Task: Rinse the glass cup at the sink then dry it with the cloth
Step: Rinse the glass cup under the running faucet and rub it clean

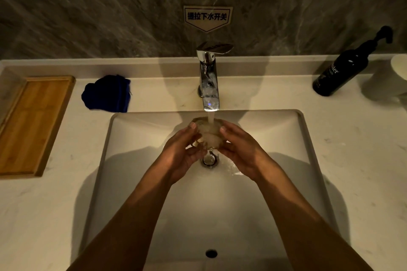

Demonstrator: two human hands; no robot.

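A clear glass cup (208,132) is held under the running stream from the chrome tap (209,77), above the drain (209,159) of the white sink (132,138). My left hand (181,152) grips the cup's left side and my right hand (240,149) grips its right side. Water pours into the cup and spills over it. A dark blue cloth (106,93) lies crumpled on the counter, left of the tap and apart from both hands.
A wooden tray (30,125) sits at the counter's left edge. A black pump bottle (345,66) and a white cup (398,68) stand at the back right. A sign (207,17) hangs on the dark stone wall behind the tap.
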